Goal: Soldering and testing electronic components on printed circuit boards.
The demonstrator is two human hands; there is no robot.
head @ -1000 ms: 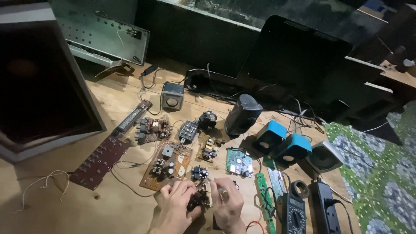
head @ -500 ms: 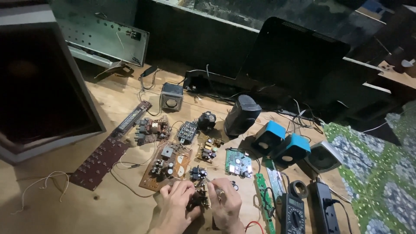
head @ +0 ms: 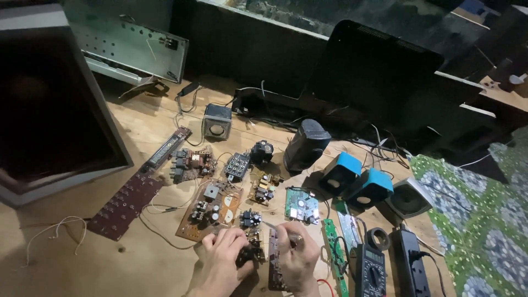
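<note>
My left hand (head: 223,258) grips a small dark circuit board with black components (head: 252,250) near the table's front edge. Close beside it, my right hand (head: 300,254) pinches a thin metal tool (head: 273,225) whose tip points left at a black part (head: 250,218). Under the right hand lies a dark reddish board (head: 273,258), partly hidden. A brown circuit board (head: 210,209) sits just behind my left hand, and a green board (head: 301,205) lies behind my right hand.
On the wooden table (head: 137,126) lie a long reddish keypad board (head: 129,201), two blue speakers (head: 357,179), a black speaker (head: 306,144), a small grey speaker (head: 216,122), a multimeter (head: 371,269) and a power adapter (head: 410,267). A big grey casing (head: 49,104) stands left, a dark monitor (head: 379,71) behind.
Both hands stay on the small board at the front edge with only slight finger shifts. The view has barely moved.
</note>
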